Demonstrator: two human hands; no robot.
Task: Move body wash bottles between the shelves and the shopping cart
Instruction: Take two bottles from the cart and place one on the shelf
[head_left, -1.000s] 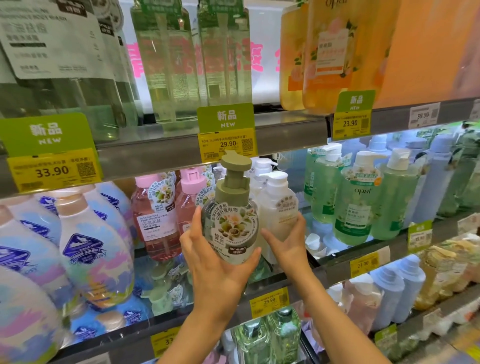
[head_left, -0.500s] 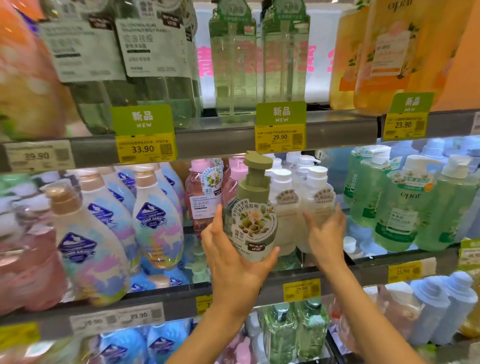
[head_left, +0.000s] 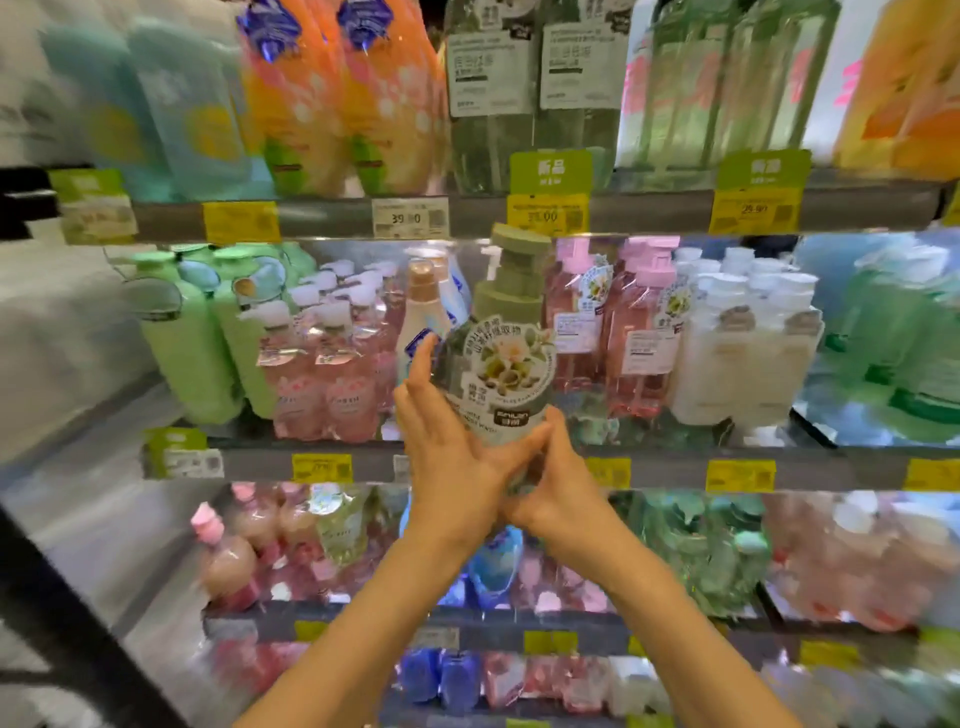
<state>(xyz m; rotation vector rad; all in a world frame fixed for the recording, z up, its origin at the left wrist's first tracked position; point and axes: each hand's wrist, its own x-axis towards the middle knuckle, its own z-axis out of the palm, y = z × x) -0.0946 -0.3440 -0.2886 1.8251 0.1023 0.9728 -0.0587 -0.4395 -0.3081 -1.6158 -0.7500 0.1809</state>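
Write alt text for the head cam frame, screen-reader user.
Two bare hands hold a clear pump bottle with an olive-green pump in front of store shelves: the left hand cups its left side, the right hand supports its base. Behind, blurred rows of pink bottles, green bottles and white bottles sit above yellow price tags.

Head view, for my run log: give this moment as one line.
bottle: green pump, upright, off shelf | left hand: grips lower left side | right hand: grips base
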